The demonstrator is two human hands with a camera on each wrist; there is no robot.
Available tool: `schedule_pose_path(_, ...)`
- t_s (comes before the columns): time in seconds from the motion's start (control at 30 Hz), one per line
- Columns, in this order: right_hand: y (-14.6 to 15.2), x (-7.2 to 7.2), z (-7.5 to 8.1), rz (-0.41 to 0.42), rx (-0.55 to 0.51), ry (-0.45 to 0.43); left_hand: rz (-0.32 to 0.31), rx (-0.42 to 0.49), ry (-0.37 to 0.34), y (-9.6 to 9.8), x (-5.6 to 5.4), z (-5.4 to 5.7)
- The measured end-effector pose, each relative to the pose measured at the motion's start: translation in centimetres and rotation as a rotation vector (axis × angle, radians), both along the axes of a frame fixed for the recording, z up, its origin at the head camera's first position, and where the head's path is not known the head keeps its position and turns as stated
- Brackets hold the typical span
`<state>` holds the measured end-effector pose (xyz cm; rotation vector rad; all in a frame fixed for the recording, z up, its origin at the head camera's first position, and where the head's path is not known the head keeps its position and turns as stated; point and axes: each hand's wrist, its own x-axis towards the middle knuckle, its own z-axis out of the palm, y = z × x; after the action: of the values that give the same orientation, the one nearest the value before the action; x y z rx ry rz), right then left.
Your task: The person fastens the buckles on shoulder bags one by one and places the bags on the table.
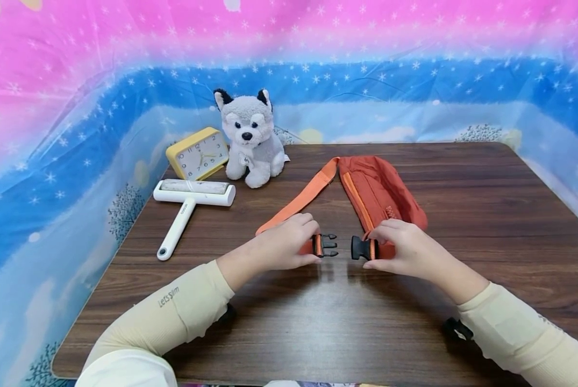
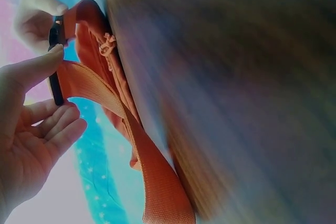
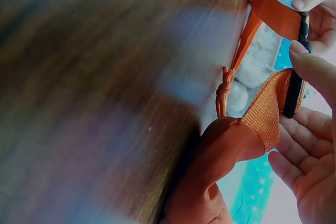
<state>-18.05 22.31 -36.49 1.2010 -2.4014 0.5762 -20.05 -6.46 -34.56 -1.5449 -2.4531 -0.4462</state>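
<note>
An orange-red waist bag (image 1: pixel 383 185) lies on the table, its orange strap (image 1: pixel 300 200) curving toward the left hand (image 1: pixel 289 244). Thumb and fingers of that hand pinch the black pronged buckle half (image 1: pixel 328 245). Opposite it, the right hand (image 1: pixel 407 250) pinches the black socket half (image 1: pixel 360 248) at the bag's other end. In the head view a small gap separates the two halves, prongs facing the socket. The left wrist view shows the strap (image 2: pixel 134 124) hanging from the left hand's buckle half; in the right wrist view, short webbing (image 3: pixel 268 111) joins the right one to the bag.
On the left of the brown wooden table (image 1: pixel 487 215) lies a white lint roller (image 1: pixel 177 228). Behind it stand a yellow alarm clock (image 1: pixel 201 153) and a grey-and-white plush husky (image 1: pixel 250 140). A patterned pink and blue cloth (image 1: pixel 366 80) hangs around the table.
</note>
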Motion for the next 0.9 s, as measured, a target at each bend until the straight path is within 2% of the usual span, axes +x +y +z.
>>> schedule_pose_path(0.57, -0.11, -0.01, 0.10, 0.008, 0.002, -0.003, 0.006, -0.015, 0.008, 0.43, 0.21, 0.06)
schedule_pose_path(0.9, -0.26, 0.09, 0.12, -0.010, 0.014, -0.013, -0.019, 0.012, 0.059, 0.61, 0.15, 0.06)
